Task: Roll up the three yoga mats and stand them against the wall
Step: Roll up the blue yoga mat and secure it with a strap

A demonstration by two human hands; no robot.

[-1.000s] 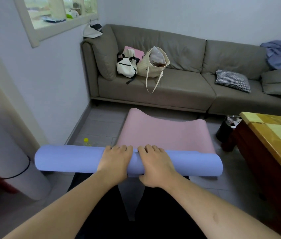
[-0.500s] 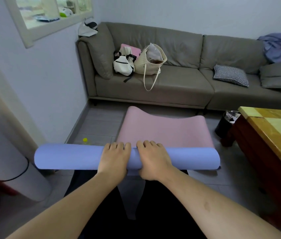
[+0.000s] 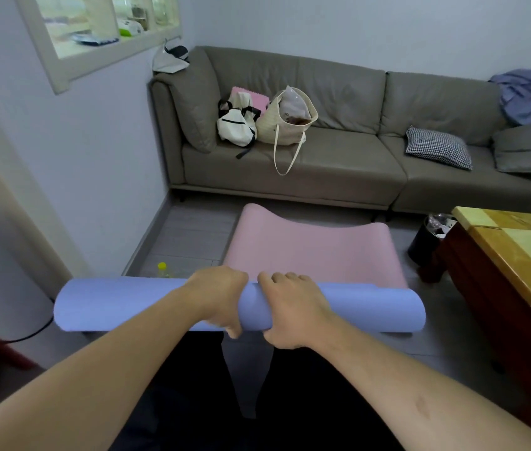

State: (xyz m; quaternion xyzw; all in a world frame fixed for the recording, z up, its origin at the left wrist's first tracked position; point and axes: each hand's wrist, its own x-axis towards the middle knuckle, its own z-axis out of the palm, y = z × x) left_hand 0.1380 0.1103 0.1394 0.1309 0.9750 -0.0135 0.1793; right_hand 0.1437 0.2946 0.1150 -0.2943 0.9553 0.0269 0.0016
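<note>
A fully rolled lavender-blue yoga mat (image 3: 120, 304) lies crosswise in front of me, held just above the floor. My left hand (image 3: 221, 297) wraps around its middle, fingers over the top and thumb underneath. Right beside it, my right hand (image 3: 293, 307) grips the roll the same way. Beyond the roll a pink yoga mat (image 3: 313, 252) lies flat on the grey floor, its far edge curling up near the sofa. A third mat is not in view.
A grey sofa (image 3: 339, 164) with bags and cushions spans the back wall. A wooden table (image 3: 518, 255) stands at the right with a black bin (image 3: 426, 242) by its corner. A small yellow-capped bottle (image 3: 162, 270) sits near the left wall (image 3: 94, 157). A white cylinder (image 3: 3, 281) stands far left.
Both hands went from resting flat on top of the roll to curling around it, thumbs underneath. The roll has come slightly nearer and higher.
</note>
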